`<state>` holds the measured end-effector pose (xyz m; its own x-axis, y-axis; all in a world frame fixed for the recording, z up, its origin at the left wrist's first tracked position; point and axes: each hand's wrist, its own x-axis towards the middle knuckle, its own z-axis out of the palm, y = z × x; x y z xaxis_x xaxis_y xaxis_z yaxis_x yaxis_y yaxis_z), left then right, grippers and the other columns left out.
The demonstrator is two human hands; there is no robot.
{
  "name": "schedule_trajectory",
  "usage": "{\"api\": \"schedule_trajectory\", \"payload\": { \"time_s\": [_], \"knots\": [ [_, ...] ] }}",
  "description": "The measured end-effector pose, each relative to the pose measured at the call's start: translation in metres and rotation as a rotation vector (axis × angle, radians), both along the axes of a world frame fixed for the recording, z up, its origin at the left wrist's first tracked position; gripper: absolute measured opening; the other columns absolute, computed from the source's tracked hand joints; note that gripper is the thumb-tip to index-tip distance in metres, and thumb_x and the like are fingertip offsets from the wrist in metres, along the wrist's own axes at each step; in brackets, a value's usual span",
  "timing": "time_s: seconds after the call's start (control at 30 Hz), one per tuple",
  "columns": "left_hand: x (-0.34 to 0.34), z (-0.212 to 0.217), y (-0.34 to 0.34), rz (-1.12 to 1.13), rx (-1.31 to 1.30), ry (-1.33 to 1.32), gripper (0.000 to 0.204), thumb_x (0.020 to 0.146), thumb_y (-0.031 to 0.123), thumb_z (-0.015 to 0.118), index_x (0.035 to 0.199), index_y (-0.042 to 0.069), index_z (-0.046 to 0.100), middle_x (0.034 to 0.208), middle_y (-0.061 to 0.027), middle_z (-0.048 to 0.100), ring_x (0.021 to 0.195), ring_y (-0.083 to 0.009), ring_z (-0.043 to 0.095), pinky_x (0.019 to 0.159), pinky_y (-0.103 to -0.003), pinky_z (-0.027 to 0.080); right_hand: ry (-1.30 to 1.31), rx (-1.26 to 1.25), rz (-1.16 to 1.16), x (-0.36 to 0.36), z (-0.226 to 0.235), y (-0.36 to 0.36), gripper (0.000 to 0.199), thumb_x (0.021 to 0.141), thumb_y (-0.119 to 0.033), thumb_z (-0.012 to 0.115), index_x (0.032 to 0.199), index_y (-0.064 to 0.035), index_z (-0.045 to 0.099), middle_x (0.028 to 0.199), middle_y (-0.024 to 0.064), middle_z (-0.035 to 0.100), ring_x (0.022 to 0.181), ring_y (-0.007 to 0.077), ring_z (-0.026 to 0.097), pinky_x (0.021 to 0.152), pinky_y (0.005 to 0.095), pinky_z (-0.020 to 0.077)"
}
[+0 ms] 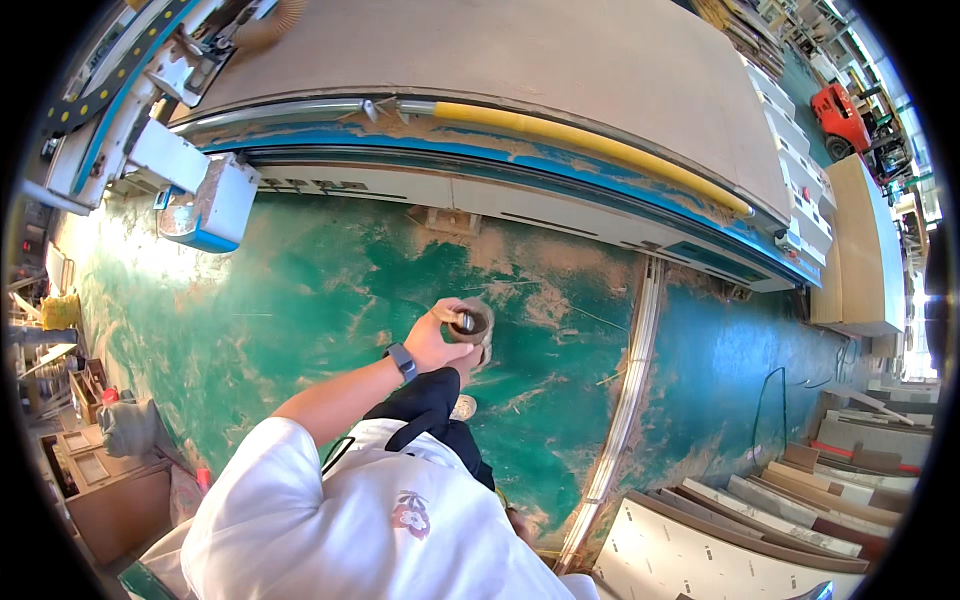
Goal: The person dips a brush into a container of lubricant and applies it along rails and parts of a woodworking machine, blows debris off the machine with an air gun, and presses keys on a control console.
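The inside of the round container (484,327) was unclear. Above it, the view's upper edge cut the long machine (480,197).

Workshop or factory hall, by its look for working wood panels. Long machine (400,190) with blue edge (290,138), yellow bar (600,143) and wide flat brown top (520,60); ribbed hose (272,25) at one end. Pale brown dust (548,302), like sawdust, smeared over green floor (300,290). Boards (720,545) in close rows at lower right; sheets (740,30) piled at upper right. Red forklift (838,115) beyond machine. Wooden pieces (95,465) cluttering left side.
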<state>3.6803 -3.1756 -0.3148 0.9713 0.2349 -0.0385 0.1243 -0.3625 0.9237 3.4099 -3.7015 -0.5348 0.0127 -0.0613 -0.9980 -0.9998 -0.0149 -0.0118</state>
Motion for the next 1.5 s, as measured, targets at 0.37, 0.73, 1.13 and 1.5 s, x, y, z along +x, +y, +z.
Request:
{"api": "schedule_trajectory", "payload": {
  "time_s": [0.37,0.73,1.13,1.5],
  "knots": [
    [-0.12,0.02,0.114,0.165,0.017,0.041,0.069,0.069,0.019,0.084,0.13,0.006,0.053,0.125,-0.0129,0.06,0.118,-0.0279,0.059,0.101,-0.038,0.047,-0.094,-0.115,0.988,-0.013,-0.034,0.069,0.036,0.092,-0.04,0.059,0.111,-0.0121,0.071,0.116,0.0204,0.069,0.104,0.034,0.068,0.086,0.0456,0.0527],
    [-0.18,-0.001,0.286,0.154,0.134,-0.14,0.055,0.07,0.016,0.078,0.121,0.009,0.058,0.117,-0.0132,0.063,0.111,-0.0352,0.06,0.093,-0.042,0.05,-2.129,0.136,1.429,0.218,0.362,0.683,0.041,0.084,-0.015,0.068,0.124,-0.0105,0.063,0.119,0.013,0.062,0.092,0.0294,0.062,0.081,0.0422,0.0518],
    [-0.119,-0.074,0.41,0.213,0.4,-0.064,0.043,0.073,0.015,0.075,0.112,0.009,0.06,0.108,-0.0143,0.065,0.099,-0.0367,0.063,0.083,-0.046,0.052,-2.358,0.076,1.971,0.281,0.28,0.83,0.028,0.075,-0.016,0.064,0.101,-0.007,0.064,0.088,0.0015,0.063,0.078,0.0194,0.063,0.07,0.0312,0.0496],
    [0.058,-0.242,0.369,0.289,0.327,-0.011,0.057,0.065,0.005,0.077,0.119,0.008,0.058,0.119,-0.0131,0.065,0.108,-0.0353,0.062,0.092,-0.043,0.052,-2.223,-0.099,1.762,0.448,0.072,0.726,0.037,0.075,-0.014,0.065,0.11,-0.0054,0.062,0.082,0.0008,0.054,0.071,0.015,0.059,0.064,0.0291,0.0512]
  ]
}}
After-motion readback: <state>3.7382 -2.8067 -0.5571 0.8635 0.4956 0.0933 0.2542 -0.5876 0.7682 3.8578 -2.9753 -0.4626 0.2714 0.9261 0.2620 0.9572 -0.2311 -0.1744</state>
